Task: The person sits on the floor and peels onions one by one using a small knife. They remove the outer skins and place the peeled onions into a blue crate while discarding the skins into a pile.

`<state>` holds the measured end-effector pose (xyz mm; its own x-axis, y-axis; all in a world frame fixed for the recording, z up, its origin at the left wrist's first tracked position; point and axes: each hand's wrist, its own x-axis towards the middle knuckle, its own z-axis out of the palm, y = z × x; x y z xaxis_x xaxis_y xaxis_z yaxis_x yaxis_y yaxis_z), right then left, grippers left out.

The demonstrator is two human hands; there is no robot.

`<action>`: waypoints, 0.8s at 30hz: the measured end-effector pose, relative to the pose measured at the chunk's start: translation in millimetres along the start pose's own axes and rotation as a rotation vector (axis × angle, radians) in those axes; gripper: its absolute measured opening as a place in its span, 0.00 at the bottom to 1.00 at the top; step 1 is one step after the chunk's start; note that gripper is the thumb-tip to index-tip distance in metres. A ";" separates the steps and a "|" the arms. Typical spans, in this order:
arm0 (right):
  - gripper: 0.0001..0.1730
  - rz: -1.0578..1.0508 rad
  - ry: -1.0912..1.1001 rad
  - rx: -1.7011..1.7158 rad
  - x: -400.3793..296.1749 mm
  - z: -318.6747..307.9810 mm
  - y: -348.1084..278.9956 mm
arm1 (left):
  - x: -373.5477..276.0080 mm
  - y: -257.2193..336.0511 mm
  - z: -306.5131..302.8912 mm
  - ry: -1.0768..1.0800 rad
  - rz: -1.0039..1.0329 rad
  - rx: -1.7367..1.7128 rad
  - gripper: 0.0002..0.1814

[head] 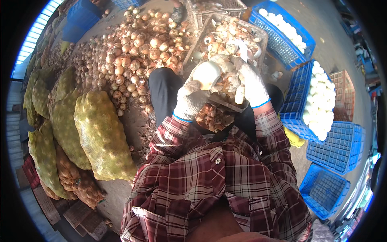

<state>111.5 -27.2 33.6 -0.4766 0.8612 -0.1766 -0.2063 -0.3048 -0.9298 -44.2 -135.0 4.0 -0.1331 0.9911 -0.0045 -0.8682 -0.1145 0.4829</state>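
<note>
My left hand (192, 95), in a white knit glove with a blue cuff, grips a large pale onion (207, 75) whose outer skin is off. My gloved right hand (252, 80) is closed around a knife, its pale handle (240, 95) sticking out below the fist. A bright white strip above that hand may be the blade; glare hides its shape. Both hands are over a crate (262, 45) heaped with onion skins (225, 39). More brown skins (214, 117) lie below it, between my knees.
Unpeeled onions (136, 51) are piled on the floor at left, beside filled mesh sacks (102, 136). Blue crates of peeled onions (282, 28) (319, 99) stand at right, with another blue crate (326, 190) nearer. Another person's shoe (177, 13) shows at the top.
</note>
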 end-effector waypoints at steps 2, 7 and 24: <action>0.17 0.142 -0.088 0.153 -6.6 -6.4 3.2 | 0.3 -0.7 -0.1 0.008 0.004 0.026 0.45; 0.22 -0.045 -0.107 -0.337 -7.9 6.3 -0.5 | 5.2 -10.9 -5.5 0.008 0.066 0.262 0.50; 0.19 -0.081 0.003 0.259 9.9 -11.7 15.3 | 8.2 -6.7 26.1 0.019 0.040 0.096 0.34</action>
<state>113.6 -18.5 13.8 -0.4469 0.8883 -0.1060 -0.4558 -0.3280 -0.8275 -27.0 -124.4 23.5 -0.1767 0.9843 -0.0001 -0.8126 -0.1458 0.5643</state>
